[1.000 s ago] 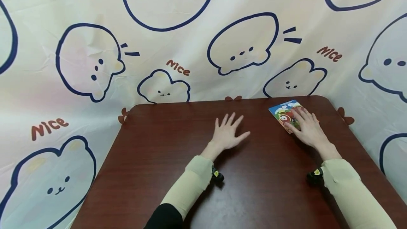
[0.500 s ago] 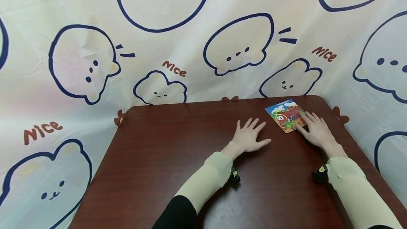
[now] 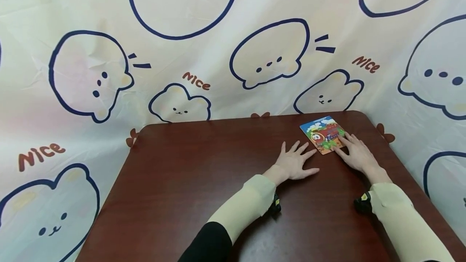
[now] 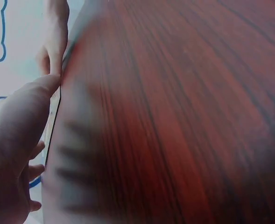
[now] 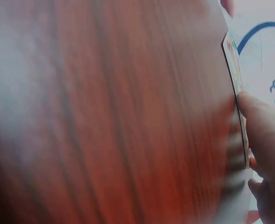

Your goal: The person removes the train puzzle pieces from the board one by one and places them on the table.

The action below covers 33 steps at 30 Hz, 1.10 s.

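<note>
A thin, square-cornered picture board [image 3: 319, 130] with a cartoon print in blue, red and green lies flat near the table's far right corner. My right hand [image 3: 358, 157] rests at its right front side, fingertips and thumb on the print. In the right wrist view the thumb lies on top of the board's thin edge [image 5: 231, 65]. My left hand [image 3: 291, 165] is spread palm down with nothing in it, its fingertips close to the board's left front edge. The left wrist view shows that hand [image 4: 16, 121] low over the wood, with the other hand beyond it.
The dark reddish-brown table [image 3: 174, 181] has rounded far corners. Behind it and to both sides hangs a pale cloth [image 3: 218, 3] printed with blue-outlined cartoon animals. Small black cameras [image 3: 275, 206] sit under the cuffs of both light sleeves.
My left hand has moved right, up to the board. My right hand has slid back toward the board's right front side, uncovering more of the print. The view has shifted slightly.
</note>
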Motion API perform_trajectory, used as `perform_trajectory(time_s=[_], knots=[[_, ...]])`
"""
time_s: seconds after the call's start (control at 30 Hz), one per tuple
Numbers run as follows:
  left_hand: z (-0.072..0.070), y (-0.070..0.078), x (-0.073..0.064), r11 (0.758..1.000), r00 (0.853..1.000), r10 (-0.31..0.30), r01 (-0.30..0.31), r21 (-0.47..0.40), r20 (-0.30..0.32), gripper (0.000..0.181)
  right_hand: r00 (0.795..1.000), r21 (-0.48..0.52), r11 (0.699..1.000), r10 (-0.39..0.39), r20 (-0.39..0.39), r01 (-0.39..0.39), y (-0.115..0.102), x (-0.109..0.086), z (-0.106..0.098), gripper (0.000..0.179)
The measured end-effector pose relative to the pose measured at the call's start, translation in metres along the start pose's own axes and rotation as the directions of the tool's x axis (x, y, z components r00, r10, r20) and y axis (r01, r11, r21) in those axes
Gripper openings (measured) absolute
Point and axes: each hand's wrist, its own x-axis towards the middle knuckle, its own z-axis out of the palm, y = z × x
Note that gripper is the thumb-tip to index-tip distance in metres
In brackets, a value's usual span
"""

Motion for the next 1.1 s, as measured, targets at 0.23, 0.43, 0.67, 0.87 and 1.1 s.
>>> perform_trajectory(time_s=[0.23,0.43,0.67,0.87,1.1], knots=[[0.003,0.005,-0.003,0.997,0.999,0.039,-0.039,0.064,0.007,0.078,1.0,0.012,1.0,-0.005,-0.011,0.005,-0.022,-0.002,0.008,0.083],[0.011,-0.003,-0.01,0.999,0.999,0.04,-0.04,0.032,0.007,0.077,1.0,0.021,1.0,-0.007,-0.029,0.008,-0.043,-0.005,0.018,0.08],[0.012,-0.017,-0.024,0.998,0.998,0.059,-0.059,0.035,-0.005,0.078,0.998,0.033,0.998,-0.044,-0.039,0.045,-0.062,-0.007,0.019,0.077],[0.014,-0.024,-0.041,0.996,0.997,0.07,-0.071,0.051,0.016,0.08,0.997,0.032,0.998,-0.049,-0.051,0.051,-0.074,-0.015,0.027,0.077],[0.018,-0.033,-0.055,0.995,0.996,0.094,-0.094,0.031,0.013,0.081,0.994,0.047,0.997,-0.051,-0.097,0.055,-0.085,-0.024,0.038,0.073]])
